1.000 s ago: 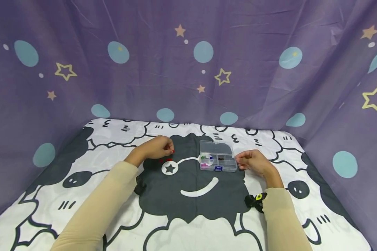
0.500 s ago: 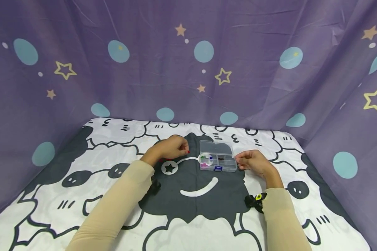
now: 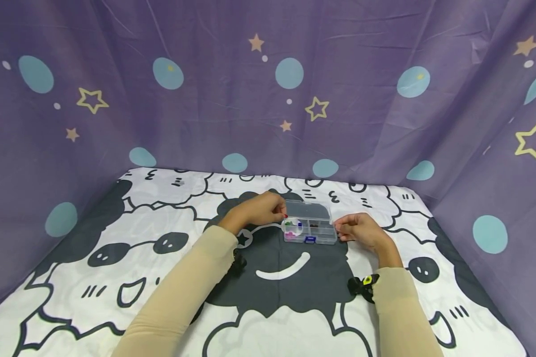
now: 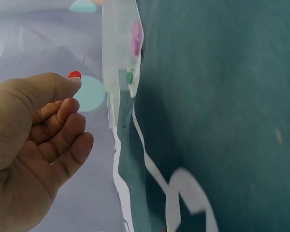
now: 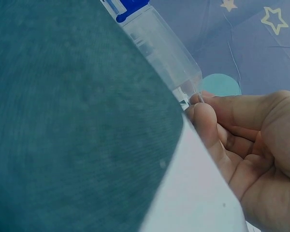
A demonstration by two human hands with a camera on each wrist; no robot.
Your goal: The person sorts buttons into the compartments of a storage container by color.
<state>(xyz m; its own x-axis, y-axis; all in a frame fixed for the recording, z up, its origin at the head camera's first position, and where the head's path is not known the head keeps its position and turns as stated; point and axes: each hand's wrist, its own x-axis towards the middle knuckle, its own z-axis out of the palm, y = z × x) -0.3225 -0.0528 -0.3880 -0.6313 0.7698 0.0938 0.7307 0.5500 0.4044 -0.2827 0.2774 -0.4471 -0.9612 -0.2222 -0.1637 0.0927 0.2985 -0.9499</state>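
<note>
My left hand (image 3: 263,207) has come to the left side of a clear plastic compartment box (image 3: 324,231). In the left wrist view its thumb and a fingertip pinch a small round red button (image 4: 75,74), with the other fingers curled beneath. The box lies with its lid (image 3: 310,210) tipped back and its blue latch (image 3: 310,240) facing me. Small green pieces (image 3: 288,223), pink pieces (image 3: 290,234) and dark brown pieces (image 3: 314,226) sit in separate compartments. At the box's right end, my right hand (image 3: 361,230) pinches the clear edge between thumb and finger.
A cloth (image 3: 281,292) printed with cartoon sheep covers the table. Behind it hangs a purple curtain (image 3: 232,124) with stars and dots. Each wrist wears a dark band, the right band (image 3: 364,286) with a yellow spot.
My left hand has moved right, from the red pieces on the cloth to the box's left edge, carrying a red button. My right hand and the box have stayed in place.
</note>
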